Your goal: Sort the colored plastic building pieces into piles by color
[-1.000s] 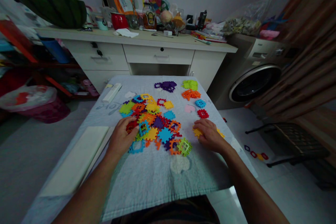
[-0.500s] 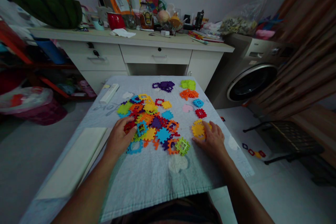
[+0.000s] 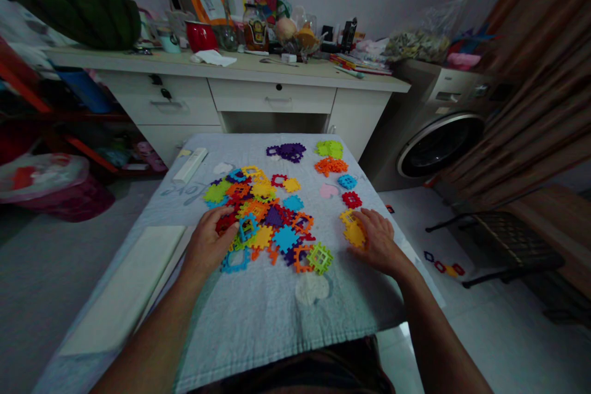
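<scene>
A heap of coloured plastic puzzle tiles (image 3: 265, 215) lies in the middle of a small table covered with a grey cloth (image 3: 272, 308). My left hand (image 3: 210, 243) rests on the heap's left edge, fingers curled over a red tile. My right hand (image 3: 378, 237) lies at the table's right side, its fingers pressed on a small stack of yellow tiles (image 3: 353, 231). Sorted little piles sit beyond: purple (image 3: 289, 151), green (image 3: 330, 148), orange (image 3: 330, 166), blue (image 3: 346, 181) and red (image 3: 351, 199).
A white remote (image 3: 189, 164) and a white board (image 3: 124, 289) lie on the table's left. A cluttered desk (image 3: 277, 83) stands behind, a washing machine (image 3: 438, 135) to the right. Loose tiles (image 3: 443, 266) lie on the floor near a dark chair (image 3: 508, 246).
My right hand has drawn the yellow tiles together and shifted slightly right over them. The left hand has stayed on the heap's left edge.
</scene>
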Tool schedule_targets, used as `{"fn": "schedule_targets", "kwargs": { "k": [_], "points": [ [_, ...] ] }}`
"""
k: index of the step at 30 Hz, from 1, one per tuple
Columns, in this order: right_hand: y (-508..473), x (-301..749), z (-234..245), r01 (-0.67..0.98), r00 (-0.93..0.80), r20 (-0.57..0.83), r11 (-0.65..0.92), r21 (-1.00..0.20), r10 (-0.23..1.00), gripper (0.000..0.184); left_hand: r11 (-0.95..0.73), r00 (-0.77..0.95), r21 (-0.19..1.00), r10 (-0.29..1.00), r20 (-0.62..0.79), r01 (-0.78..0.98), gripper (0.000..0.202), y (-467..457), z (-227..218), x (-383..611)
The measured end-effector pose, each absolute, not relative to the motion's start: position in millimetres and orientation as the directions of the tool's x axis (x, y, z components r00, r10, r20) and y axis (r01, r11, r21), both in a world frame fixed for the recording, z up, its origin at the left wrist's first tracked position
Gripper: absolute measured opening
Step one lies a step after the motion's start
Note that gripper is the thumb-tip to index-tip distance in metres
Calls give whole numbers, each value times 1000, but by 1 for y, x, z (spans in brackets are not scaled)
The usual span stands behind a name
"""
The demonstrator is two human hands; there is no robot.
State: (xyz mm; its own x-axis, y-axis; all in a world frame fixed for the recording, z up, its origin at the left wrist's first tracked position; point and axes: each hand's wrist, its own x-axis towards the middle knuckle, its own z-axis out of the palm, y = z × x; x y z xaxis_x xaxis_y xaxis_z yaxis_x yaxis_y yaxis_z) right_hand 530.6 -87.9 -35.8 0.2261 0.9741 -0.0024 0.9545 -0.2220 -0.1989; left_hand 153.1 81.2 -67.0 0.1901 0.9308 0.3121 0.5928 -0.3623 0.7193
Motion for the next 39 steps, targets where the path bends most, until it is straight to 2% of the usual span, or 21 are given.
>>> {"fn": "schedule_targets", "kwargs": {
  "k": [4, 13, 19, 24, 29, 31, 36, 39],
  "points": [
    [-78, 516, -41, 952, 254, 23, -246, -182, 967, 82, -364, 193, 715, 930, 312, 597, 39, 82, -66, 154],
    [-80, 516, -40, 958, 216, 111, -189, -216, 970, 52, -361, 199, 729, 932, 302, 582, 40, 82, -69, 153],
    [-78, 506, -40, 969, 162, 99, -139, -204, 982, 60, -353, 187, 738, 935, 302, 575, 37, 80, -65, 156],
    [-71, 501, -39, 973, 161, 54, -150, -173, 985, 44, -350, 184, 745, 936, 300, 567, 37, 77, -61, 156],
    [-71, 493, -35, 967, 191, 112, -167, -191, 975, 49, -346, 176, 753, 937, 301, 559, 37, 75, -59, 156],
    [-72, 484, -30, 962, 148, 157, -106, -250, 976, 46, -343, 171, 751, 938, 301, 564, 36, 75, -58, 156],
    [-65, 449, -16, 888, -73, 237, 171, -427, 969, 39, -349, 182, 754, 937, 300, 557, 37, 75, -58, 156],
    [-54, 424, -9, 875, -157, 200, 230, -427, 967, 38, -347, 183, 755, 937, 296, 556, 37, 76, -58, 156]
  ]
}}
